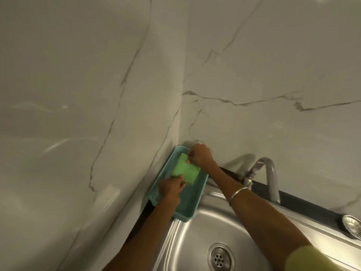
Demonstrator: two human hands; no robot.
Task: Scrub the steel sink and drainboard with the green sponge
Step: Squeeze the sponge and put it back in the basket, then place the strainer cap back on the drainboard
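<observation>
Green and bent in the middle, the sponge sits inside a teal plastic basket wedged into the corner where two marble-patterned walls meet. It is held between both hands. The left hand grips its near end, fingers curled closed over the edge of the sponge, while the right hand pinches its far end, fingers drawn together on the green material near the basket's back rim. Whether the sponge rests on the basket floor or is lifted just above it cannot be told.

The basket has small holes along its wall and its near corner overhangs the steel sink. The sink basin is below and to the right of the basket, with its round drain showing several holes. A chrome faucet arches up behind the basin, just beyond the right forearm, which crosses over the sink's back rim. A thin silver bangle circles the right wrist, and a yellow-green sleeve shows at the lower right. At the far right edge, a round metal strainer lies on the dark surface behind the sink.
</observation>
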